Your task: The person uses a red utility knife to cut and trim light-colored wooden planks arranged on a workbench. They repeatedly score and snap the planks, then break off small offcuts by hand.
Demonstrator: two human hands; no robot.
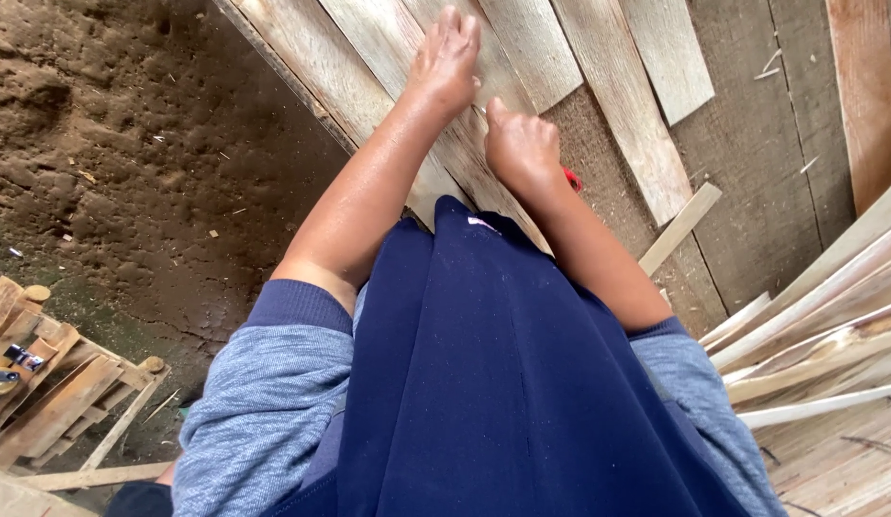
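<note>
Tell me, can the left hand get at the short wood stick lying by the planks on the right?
Probably not easily: the left hand lies flat on a plank, and the right hand sits between it and the stick.

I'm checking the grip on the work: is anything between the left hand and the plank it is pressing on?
Nothing visible. The left hand lies flat, fingers spread, directly on the pale wooden plank. The right hand is closed beside it on the same boards, with something red showing at its edge.
</note>
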